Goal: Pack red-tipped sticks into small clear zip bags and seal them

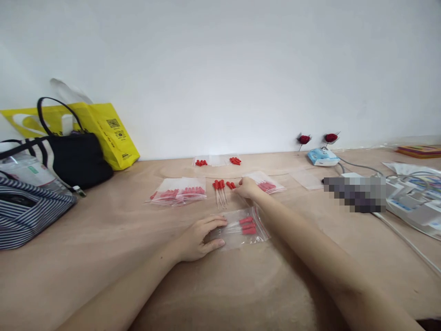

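My left hand [201,236] lies on the left part of a clear zip bag [237,243], its thumb and fingers apart. Several droppers with red bulbs [248,226] are inside this bag, bulbs toward the red-lined zip edge at right. Farther off, my right hand [247,187] has its fingertips pinched at loose red-bulbed droppers [230,185]; the fingers hide part of them. Beside it on the left, several more loose droppers [219,185] lie side by side, thin clear stems toward me.
Filled zip bags [179,191] lie left of the loose droppers, another filled bag [267,182] right. More bagged droppers [217,160] lie by the wall. A yellow bag [119,138] and black bag [82,158] stand left. A tissue pack [323,157] and cables are right.
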`<action>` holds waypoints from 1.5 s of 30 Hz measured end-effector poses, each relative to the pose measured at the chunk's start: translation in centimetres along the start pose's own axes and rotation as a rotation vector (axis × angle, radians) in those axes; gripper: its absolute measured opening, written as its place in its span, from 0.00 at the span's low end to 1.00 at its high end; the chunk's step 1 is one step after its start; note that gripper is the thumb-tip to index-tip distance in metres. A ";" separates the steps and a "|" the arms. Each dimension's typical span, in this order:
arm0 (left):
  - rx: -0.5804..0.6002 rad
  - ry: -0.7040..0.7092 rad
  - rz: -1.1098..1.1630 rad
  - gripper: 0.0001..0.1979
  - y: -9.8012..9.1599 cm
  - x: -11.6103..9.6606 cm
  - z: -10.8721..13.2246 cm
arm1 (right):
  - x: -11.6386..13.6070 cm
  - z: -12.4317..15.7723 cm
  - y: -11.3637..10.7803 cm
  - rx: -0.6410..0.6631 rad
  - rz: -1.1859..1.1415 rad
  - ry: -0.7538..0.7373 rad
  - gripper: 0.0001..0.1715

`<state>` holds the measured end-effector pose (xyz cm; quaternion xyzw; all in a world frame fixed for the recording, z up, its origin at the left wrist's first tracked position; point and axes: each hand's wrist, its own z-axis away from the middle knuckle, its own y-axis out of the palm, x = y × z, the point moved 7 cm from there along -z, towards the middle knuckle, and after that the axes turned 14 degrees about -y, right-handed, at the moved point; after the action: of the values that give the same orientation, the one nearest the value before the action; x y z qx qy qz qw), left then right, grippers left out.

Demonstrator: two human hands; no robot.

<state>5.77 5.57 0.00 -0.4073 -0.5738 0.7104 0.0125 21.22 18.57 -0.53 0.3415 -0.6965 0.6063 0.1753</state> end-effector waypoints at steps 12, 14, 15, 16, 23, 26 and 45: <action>0.004 0.005 -0.031 0.19 0.2 0.0 0.0 | -0.1 2.9 -4.3 -0.205 -0.172 -0.050 0.31; 0.004 0.012 -0.030 0.18 0.2 0.0 0.0 | -1.0 4.7 -5.6 -0.302 -0.284 -0.093 0.32; 0.002 0.014 -0.028 0.19 0.1 0.0 0.0 | -1.6 5.7 -5.9 -0.330 -0.349 -0.101 0.31; 0.000 0.014 -0.026 0.19 0.1 0.0 0.0 | -2.1 6.6 -6.1 -0.339 -0.409 -0.100 0.30; -0.002 -0.003 -0.007 0.19 0.1 0.0 -0.1 | -4.5 10.8 -6.2 -0.457 -0.713 -0.028 0.26; -0.005 -0.003 -0.005 0.19 0.1 0.1 -0.1 | -4.8 11.3 -5.9 -0.552 -0.801 0.023 0.29; 0.007 -0.052 0.029 0.30 0.0 0.0 0.2 | -1.6 11.9 -0.8 0.167 -0.714 -0.062 0.20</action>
<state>5.66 5.45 0.00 -0.3968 -0.5656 0.7229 -0.0114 24.92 7.48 -3.39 0.5944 -0.4863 0.5512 0.3262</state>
